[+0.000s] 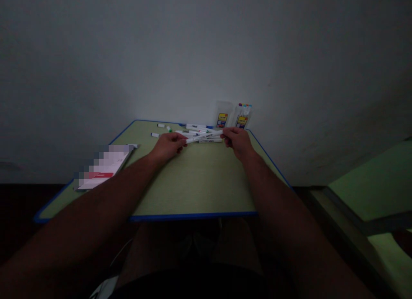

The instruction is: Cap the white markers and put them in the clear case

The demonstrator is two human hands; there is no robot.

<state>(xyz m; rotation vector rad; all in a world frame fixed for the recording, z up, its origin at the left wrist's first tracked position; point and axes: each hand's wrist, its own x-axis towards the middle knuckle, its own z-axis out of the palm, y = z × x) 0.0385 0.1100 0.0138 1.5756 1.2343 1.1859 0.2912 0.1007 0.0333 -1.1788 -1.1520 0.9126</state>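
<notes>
A white marker [206,136] is stretched slantwise between my two hands, its right end a little higher. My left hand [168,146] pinches its left end between thumb and fingers. At the other end, my right hand [237,142] grips it with closed fingertips, which hide the tip. Several more white markers lie loosely behind and under it, among them one marker [210,140] just below the held one and another marker [196,126] near the back edge. Left of them are a dark-ended cap [155,135], a green-ended piece [169,129] and a white cap [161,125].
Two clear plastic cases with yellow labels stand at the back right: one case [223,115] looks without pens, the other case [243,116] has colored tops showing. A partly blurred-out white and red booklet [106,167] lies left. The blue-edged table [199,183] meets a wall [180,54].
</notes>
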